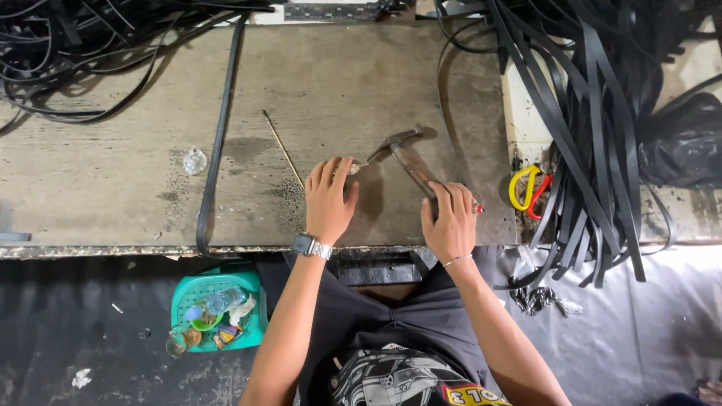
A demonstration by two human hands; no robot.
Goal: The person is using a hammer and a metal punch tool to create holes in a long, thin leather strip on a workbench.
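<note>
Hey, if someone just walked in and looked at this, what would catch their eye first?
Mid-picture, the right hand grips a hammer whose head sits by a small piece pinched in the left hand on the worn board. Black strips tumble down at right beside red-and-yellow scissors; a green basket sits lower left.

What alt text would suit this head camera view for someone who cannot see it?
Seen from above, a right hand holds a hammer over a small piece pinched by the left hand on a worn workbench. Black straps hang at right, near scissors.
</note>
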